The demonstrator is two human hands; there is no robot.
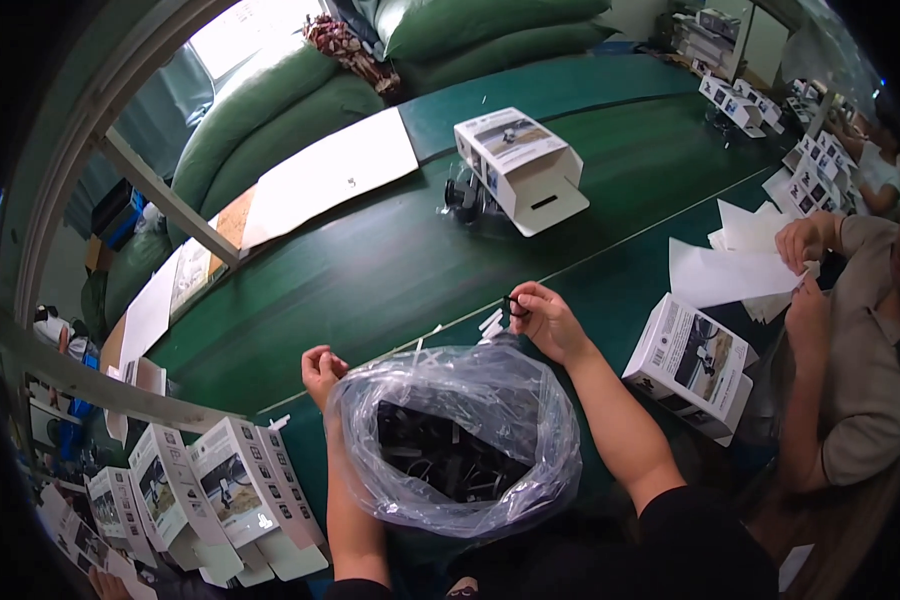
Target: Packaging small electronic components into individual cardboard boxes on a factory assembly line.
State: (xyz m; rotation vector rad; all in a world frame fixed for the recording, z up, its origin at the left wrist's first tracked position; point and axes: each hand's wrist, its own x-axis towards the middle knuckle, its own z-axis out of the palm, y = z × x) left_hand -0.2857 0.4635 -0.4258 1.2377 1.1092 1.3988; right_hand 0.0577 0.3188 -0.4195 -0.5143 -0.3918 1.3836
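My right hand (pixel 550 322) pinches a small black looped part (pixel 515 306) above the near edge of the green belt. Just below it lie several short white strips (pixel 491 323). My left hand (pixel 322 372) is beyond the left rim of a clear plastic bag (pixel 555 440). Its fingers are curled, and whether they hold anything is hidden. The bag gapes in front of my body, between my forearms. Inside are many small black parts (pixel 450 455), some of them looped.
On the green belt (pixel 370 270) stands an open white box (pixel 520 165) beside a black device in clear wrap (pixel 462 198). Open boxes (pixel 235 480) crowd the left. At right, a co-worker's hands (pixel 805 250) handle white sheets (pixel 730 272) behind another box (pixel 695 360).
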